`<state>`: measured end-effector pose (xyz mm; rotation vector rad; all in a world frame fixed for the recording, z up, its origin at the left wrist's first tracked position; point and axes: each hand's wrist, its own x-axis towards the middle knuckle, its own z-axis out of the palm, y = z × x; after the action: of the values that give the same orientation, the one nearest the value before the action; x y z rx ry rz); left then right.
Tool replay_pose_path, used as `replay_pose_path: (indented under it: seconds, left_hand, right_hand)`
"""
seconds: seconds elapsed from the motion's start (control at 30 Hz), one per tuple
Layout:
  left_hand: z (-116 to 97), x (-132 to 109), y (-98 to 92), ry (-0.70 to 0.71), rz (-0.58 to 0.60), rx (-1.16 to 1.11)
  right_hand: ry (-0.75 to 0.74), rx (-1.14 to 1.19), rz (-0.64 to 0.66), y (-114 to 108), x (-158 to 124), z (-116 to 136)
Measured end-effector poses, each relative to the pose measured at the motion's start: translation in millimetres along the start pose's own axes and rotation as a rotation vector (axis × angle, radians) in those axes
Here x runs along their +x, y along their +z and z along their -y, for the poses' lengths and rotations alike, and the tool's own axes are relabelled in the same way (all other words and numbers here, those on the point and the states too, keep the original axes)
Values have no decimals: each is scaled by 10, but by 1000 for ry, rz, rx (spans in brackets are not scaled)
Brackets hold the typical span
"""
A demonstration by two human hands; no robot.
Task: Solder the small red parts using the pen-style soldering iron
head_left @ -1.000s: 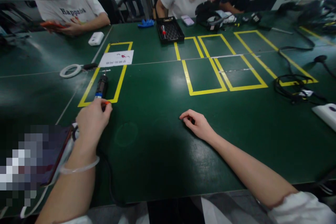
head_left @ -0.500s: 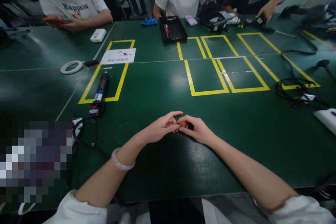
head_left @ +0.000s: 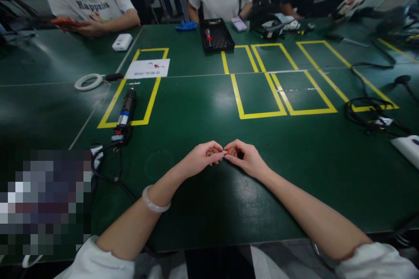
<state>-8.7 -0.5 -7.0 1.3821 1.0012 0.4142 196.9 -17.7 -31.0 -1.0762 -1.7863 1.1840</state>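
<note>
My left hand [head_left: 201, 160] and my right hand [head_left: 246, 158] meet fingertip to fingertip just above the green table [head_left: 203, 113]. Pinched between them is a small red and silver part [head_left: 225, 152], held by both. A black cylindrical tool [head_left: 126, 109] with a cable lies inside a yellow taped box [head_left: 129, 89] to the left, apart from my hands.
More yellow taped boxes [head_left: 278, 78] lie ahead on the right. A black bit tray [head_left: 216, 35], a white paper [head_left: 148, 69], a tape roll [head_left: 87, 82], a white box [head_left: 121, 42] and coiled black cables [head_left: 369, 113] sit around. Other people sit at the far edge.
My left hand left the black tool with a small red part and came to the middle to meet my right hand. Both now pinch the part, lifted slightly.
</note>
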Motion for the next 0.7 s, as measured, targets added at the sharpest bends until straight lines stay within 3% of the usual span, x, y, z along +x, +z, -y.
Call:
replay_pose_path:
  seconds: [0.3,0.53,0.7]
  left_hand:
    - [-9,-12,6,27,-14,-33]
    - [-19,-8,5,44,-36,-83]
    - [5,-4,19,91,-85,-59]
  right_hand:
    - [15,102,6,30,14,-16]
    - [-72,19,10,26,1,-23]
    - [-33,27,2,28,4,-29]
